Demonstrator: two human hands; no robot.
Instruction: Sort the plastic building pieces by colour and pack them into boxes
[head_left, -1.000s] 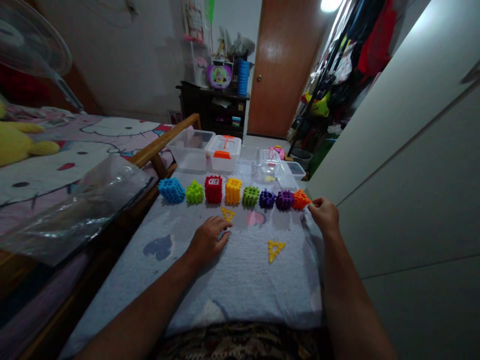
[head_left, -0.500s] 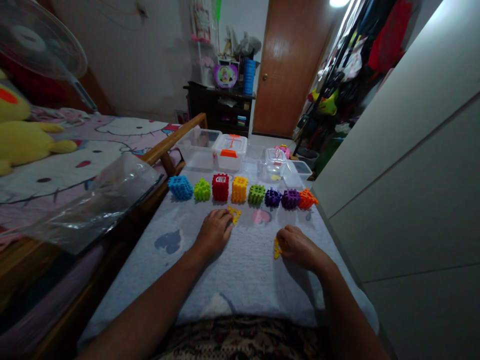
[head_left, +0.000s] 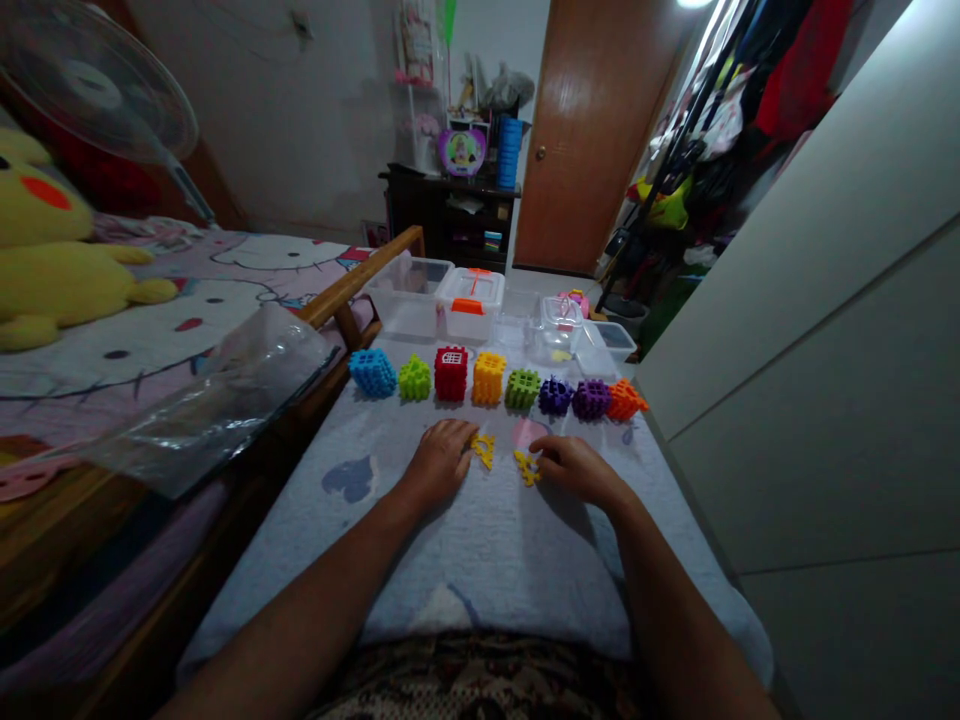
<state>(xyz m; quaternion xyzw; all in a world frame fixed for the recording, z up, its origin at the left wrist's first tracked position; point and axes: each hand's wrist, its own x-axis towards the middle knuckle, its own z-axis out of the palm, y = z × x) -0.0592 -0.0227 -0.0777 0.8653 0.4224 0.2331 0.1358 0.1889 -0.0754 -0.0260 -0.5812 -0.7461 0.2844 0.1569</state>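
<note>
My left hand point(head_left: 441, 462) rests on the cloth, its fingers closed together at the edge of a yellow triangular building piece point(head_left: 484, 451). To the right, my right hand point(head_left: 581, 470) has its thumb and forefinger at a second yellow building piece point(head_left: 527, 468), a small openwork shape low over the cloth or lying on it. A gap of cloth separates the two pieces. Beyond the hands stands a row of block shapes, among them a light blue one point(head_left: 373, 373), a red one point(head_left: 451, 374), a yellow one point(head_left: 489, 379) and an orange one point(head_left: 627, 400).
Clear plastic boxes point(head_left: 409, 300), one with an orange-handled lid point(head_left: 474, 292), stand behind the row. A wooden bed rail point(head_left: 360, 280) and a plastic bag point(head_left: 225, 410) run along the left. A white cabinet point(head_left: 825, 400) borders the right side.
My right hand has moved left and away from me with its yellow piece, nearer the other one. My left hand stays beside its piece. The view has shifted slightly.
</note>
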